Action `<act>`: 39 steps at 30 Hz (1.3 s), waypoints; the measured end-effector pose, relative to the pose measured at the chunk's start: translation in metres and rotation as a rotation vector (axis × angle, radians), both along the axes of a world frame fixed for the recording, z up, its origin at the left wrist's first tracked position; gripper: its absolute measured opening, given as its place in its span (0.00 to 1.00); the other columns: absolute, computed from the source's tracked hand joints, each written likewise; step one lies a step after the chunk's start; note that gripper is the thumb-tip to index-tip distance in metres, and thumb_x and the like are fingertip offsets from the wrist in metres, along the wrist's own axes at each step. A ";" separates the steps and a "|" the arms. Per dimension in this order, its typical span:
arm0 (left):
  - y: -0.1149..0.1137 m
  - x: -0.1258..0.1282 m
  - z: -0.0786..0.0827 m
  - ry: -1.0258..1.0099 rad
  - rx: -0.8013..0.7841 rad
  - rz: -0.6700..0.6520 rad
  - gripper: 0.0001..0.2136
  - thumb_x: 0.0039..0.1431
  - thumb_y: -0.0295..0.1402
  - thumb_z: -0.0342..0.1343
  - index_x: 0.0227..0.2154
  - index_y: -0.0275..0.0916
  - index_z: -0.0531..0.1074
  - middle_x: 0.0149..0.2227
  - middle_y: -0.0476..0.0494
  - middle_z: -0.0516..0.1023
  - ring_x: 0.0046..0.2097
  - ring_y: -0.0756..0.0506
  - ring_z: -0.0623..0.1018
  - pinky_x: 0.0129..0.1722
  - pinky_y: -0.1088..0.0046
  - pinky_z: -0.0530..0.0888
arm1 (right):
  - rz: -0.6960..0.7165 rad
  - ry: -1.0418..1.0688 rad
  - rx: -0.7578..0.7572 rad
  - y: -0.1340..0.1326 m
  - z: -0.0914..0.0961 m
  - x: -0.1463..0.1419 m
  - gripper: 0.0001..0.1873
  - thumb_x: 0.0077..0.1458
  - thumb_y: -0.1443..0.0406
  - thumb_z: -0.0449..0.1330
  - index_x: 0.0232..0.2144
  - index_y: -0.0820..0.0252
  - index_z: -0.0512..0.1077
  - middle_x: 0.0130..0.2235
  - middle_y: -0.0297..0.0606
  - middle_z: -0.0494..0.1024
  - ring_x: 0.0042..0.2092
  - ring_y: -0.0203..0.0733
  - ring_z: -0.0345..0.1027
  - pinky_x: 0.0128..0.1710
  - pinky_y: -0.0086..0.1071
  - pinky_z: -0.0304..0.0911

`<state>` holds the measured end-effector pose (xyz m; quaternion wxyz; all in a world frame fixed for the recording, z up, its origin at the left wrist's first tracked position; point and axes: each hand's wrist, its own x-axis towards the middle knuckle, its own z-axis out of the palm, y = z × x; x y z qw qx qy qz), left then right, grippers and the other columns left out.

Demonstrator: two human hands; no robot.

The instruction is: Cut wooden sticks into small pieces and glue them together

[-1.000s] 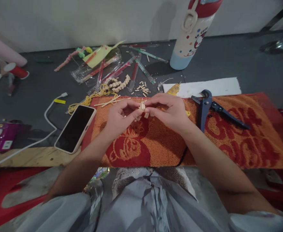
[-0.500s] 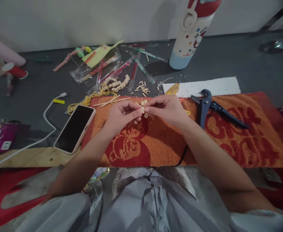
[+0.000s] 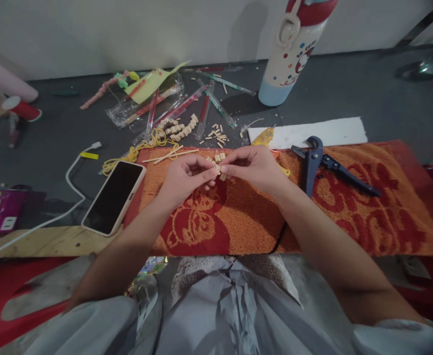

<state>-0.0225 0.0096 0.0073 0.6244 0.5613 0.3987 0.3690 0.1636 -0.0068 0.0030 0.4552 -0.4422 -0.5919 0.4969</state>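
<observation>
The left hand (image 3: pixel 186 180) and the right hand (image 3: pixel 255 170) together pinched a small cluster of pale sticks (image 3: pixel 219 158) – it was above the orange towel (image 3: pixel 256 217). Part of it was covered, so its shape was not clear. A blue cutter (image 3: pixel 313 167) lay on the towel.

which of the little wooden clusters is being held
The small cluster pinched between the left hand and right hand, over the orange towel; the other clusters lie beyond the towel on the dark tabletop.
</observation>
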 end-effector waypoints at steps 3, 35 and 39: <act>0.001 -0.001 -0.001 0.015 0.026 -0.008 0.19 0.42 0.45 0.71 0.27 0.35 0.72 0.21 0.49 0.76 0.23 0.51 0.77 0.22 0.77 0.74 | 0.002 0.009 -0.004 0.000 0.001 0.000 0.17 0.46 0.52 0.70 0.26 0.61 0.77 0.21 0.33 0.75 0.22 0.32 0.64 0.20 0.28 0.63; 0.000 -0.002 0.006 -0.116 -0.235 -0.037 0.19 0.41 0.47 0.70 0.24 0.37 0.73 0.24 0.49 0.76 0.21 0.53 0.74 0.17 0.79 0.68 | -0.143 -0.378 0.728 -0.004 -0.004 0.002 0.08 0.58 0.64 0.62 0.39 0.52 0.80 0.37 0.38 0.79 0.37 0.38 0.73 0.37 0.34 0.70; 0.000 -0.003 0.009 -0.070 -0.247 -0.013 0.18 0.39 0.43 0.72 0.24 0.35 0.73 0.22 0.50 0.76 0.21 0.54 0.74 0.18 0.81 0.69 | -0.142 -0.378 0.805 -0.003 -0.007 0.001 0.09 0.59 0.66 0.61 0.40 0.51 0.80 0.37 0.37 0.79 0.38 0.37 0.73 0.37 0.32 0.70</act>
